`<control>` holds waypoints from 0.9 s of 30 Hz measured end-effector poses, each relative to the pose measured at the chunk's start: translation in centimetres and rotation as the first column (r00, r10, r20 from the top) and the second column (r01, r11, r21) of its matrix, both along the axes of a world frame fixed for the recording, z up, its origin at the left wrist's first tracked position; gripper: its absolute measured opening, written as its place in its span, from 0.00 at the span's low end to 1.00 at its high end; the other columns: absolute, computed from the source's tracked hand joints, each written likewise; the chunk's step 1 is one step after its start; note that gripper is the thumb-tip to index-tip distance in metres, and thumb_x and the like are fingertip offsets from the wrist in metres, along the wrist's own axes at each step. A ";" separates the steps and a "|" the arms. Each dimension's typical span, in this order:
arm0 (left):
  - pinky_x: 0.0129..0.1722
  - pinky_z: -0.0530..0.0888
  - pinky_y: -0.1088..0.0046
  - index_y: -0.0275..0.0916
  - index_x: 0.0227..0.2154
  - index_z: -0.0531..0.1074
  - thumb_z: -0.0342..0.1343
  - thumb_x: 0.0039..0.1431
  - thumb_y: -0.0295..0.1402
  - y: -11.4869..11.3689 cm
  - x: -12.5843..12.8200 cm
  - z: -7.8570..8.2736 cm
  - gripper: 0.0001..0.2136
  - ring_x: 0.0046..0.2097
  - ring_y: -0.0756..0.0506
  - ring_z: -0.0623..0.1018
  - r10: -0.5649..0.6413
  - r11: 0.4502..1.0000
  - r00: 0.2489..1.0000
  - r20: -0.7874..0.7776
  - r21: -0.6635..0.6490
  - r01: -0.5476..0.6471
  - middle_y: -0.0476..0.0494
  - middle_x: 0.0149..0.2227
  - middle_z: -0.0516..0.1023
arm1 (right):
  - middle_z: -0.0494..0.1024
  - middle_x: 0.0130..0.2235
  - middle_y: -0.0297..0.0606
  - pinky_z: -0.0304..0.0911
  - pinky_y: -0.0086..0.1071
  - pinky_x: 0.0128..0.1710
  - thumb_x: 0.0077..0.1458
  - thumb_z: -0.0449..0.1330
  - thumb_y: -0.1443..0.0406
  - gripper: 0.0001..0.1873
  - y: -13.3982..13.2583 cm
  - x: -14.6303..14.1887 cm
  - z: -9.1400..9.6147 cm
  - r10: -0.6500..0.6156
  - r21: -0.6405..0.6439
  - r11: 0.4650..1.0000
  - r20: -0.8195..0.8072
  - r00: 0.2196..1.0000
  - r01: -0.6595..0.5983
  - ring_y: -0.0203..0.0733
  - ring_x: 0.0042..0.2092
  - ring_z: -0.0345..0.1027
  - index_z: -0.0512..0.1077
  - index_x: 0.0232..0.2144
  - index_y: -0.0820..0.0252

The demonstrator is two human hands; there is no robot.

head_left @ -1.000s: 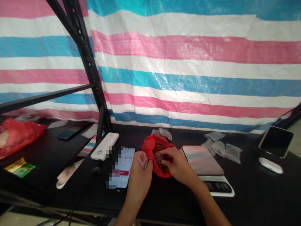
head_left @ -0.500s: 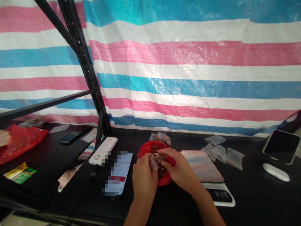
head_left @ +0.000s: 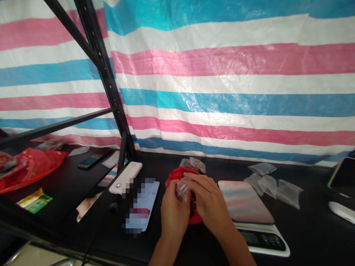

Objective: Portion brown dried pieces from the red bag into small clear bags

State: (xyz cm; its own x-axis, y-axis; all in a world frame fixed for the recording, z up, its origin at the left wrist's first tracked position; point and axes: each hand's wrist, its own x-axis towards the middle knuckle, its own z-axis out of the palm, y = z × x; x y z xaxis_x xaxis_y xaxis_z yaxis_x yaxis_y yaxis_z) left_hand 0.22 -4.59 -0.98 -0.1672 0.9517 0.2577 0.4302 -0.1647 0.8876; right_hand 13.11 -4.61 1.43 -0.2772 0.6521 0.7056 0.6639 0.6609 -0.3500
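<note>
My left hand (head_left: 174, 207) is closed around a small clear plastic bag (head_left: 182, 190), above a red plastic bag (head_left: 172, 174) that holds small brown pieces. My right hand (head_left: 206, 195) reaches over from the other side, its fingers bent together at the top of the clear bag and hiding part of it. Just behind the red bag lie filled clear bags (head_left: 197, 164) with brown pieces in them. A kitchen scale (head_left: 246, 202) with a shiny plate is to the right of my right hand.
Several flat clear bags (head_left: 267, 184) lie right of the scale. Left of my hands are a lit phone (head_left: 148, 203) and a white power bank (head_left: 129, 175). A black metal post (head_left: 107, 81) rises at the left; beyond it are another red bag (head_left: 41, 166) and a person's hand (head_left: 6, 160).
My right hand's fingers have closed in over the top of the clear bag, beside my left hand. The view has turned slightly left, so the things appear farther right.
</note>
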 end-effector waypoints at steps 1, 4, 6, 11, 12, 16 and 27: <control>0.41 0.73 0.67 0.43 0.41 0.71 0.53 0.62 0.36 0.0 0.0 0.0 0.07 0.41 0.42 0.79 -0.002 1.000 1.000 -0.002 0.000 0.002 0.45 0.39 0.80 | 0.79 0.56 0.38 0.66 0.41 0.54 0.63 0.50 0.74 0.23 0.1 0.0 -0.1 0.002 -0.002 1.000 0.002 1.000 -0.002 0.44 0.55 0.72 0.76 0.52 0.52; 0.41 0.73 0.67 0.42 0.42 0.70 0.53 0.62 0.35 -0.2 -0.2 0.1 0.07 0.42 0.42 0.79 0.006 1.000 1.000 -0.031 -0.003 -0.006 0.44 0.40 0.79 | 0.78 0.57 0.38 0.65 0.41 0.55 0.65 0.49 0.72 0.22 0.5 0.2 -0.6 -0.014 -0.015 1.000 -0.027 1.000 0.013 0.43 0.56 0.72 0.76 0.53 0.51; 0.41 0.73 0.66 0.42 0.41 0.69 0.53 0.63 0.34 -0.3 -0.3 0.1 0.06 0.41 0.42 0.78 0.054 0.999 0.996 -0.066 0.013 -0.053 0.44 0.39 0.78 | 0.79 0.56 0.39 0.65 0.42 0.55 0.65 0.49 0.71 0.22 1.0 0.4 -1.0 -0.071 -0.034 0.997 -0.074 0.995 0.068 0.44 0.56 0.72 0.75 0.54 0.51; 0.49 0.72 0.56 0.42 0.35 0.66 0.52 0.62 0.30 -0.4 -0.6 -0.3 0.01 0.46 0.37 0.74 0.260 0.961 0.951 -0.165 0.139 -0.238 0.42 0.40 0.72 | 0.81 0.52 0.40 0.65 0.47 0.52 0.59 0.52 0.74 0.23 2.0 1.5 -2.0 -0.204 -0.192 0.961 -0.021 0.979 0.197 0.49 0.52 0.72 0.77 0.51 0.54; 0.50 0.71 0.56 0.42 0.36 0.65 0.53 0.61 0.30 -0.3 -0.6 -0.4 0.02 0.48 0.37 0.73 0.254 0.963 0.952 -0.173 0.140 -0.231 0.40 0.41 0.72 | 0.81 0.51 0.40 0.65 0.48 0.52 0.57 0.52 0.75 0.24 2.0 1.7 -2.2 -0.218 -0.218 0.952 0.016 0.976 0.216 0.49 0.51 0.71 0.78 0.50 0.54; 0.47 0.72 0.59 0.41 0.36 0.65 0.53 0.61 0.27 0.2 -0.4 -0.9 0.03 0.46 0.38 0.75 0.107 0.992 0.978 -0.179 -0.040 -0.116 0.41 0.39 0.73 | 0.81 0.50 0.39 0.62 0.47 0.49 0.54 0.52 0.78 0.27 1.5 2.3 -2.6 -0.284 -0.207 0.928 0.147 0.947 0.310 0.51 0.49 0.69 0.77 0.51 0.52; 0.32 0.66 0.73 0.43 0.30 0.63 0.50 0.57 0.22 1.4 0.2 -0.3 0.07 0.30 0.47 0.72 0.086 0.996 0.980 0.178 -0.039 -0.080 0.53 0.27 0.70 | 0.78 0.51 0.39 0.57 0.42 0.46 0.52 0.54 0.77 0.26 1.9 1.9 -3.0 -0.434 -0.308 0.829 0.173 0.884 0.467 0.51 0.48 0.64 0.78 0.49 0.53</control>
State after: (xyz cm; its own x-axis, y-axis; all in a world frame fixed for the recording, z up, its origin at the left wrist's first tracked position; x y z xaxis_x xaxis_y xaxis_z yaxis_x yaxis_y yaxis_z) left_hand 0.42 -3.24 -1.31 -0.2867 0.9396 0.1869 0.2748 -0.1062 0.9556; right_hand 15.06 -2.75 -1.61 0.0524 0.9099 0.4115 0.8993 0.1361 -0.4156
